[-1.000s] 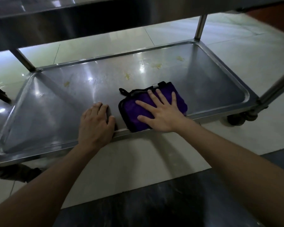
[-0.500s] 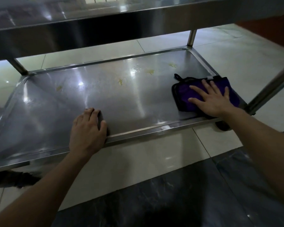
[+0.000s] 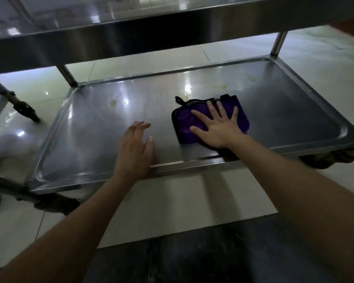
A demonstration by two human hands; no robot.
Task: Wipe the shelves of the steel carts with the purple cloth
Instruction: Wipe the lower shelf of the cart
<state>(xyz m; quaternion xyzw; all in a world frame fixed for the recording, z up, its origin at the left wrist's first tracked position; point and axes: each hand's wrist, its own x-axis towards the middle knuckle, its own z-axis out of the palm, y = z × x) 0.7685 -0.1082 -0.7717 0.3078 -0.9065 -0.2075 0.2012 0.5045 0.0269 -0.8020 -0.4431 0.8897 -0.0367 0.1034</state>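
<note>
"Purple cloth (image 3: 184, 121), where is it?"

"Folded, lying flat on the lower shelf (image 3: 90, 131) of the steel cart, right of the middle and towards the front rim. Its black edging and a small loop show at the far left corner."

"And the right hand (image 3: 219, 129)?"

"On top of it, palm down, fingers spread wide and straight, pressing. The cloth sticks out past the fingertips and to the thumb side."

"The left hand (image 3: 134, 148)?"

"Just beside the cloth, apart from it. Its heel sits at the front rim, fingers straight, holding nothing. Whether the fingertips touch the steel, I cannot tell."

"Anything else on the shelf?"

"Yellowish smears (image 3: 113, 103) beyond the cloth, towards the back. The upper shelf (image 3: 131, 37) hangs above, pale floor tiles (image 3: 172, 197) below."
</note>
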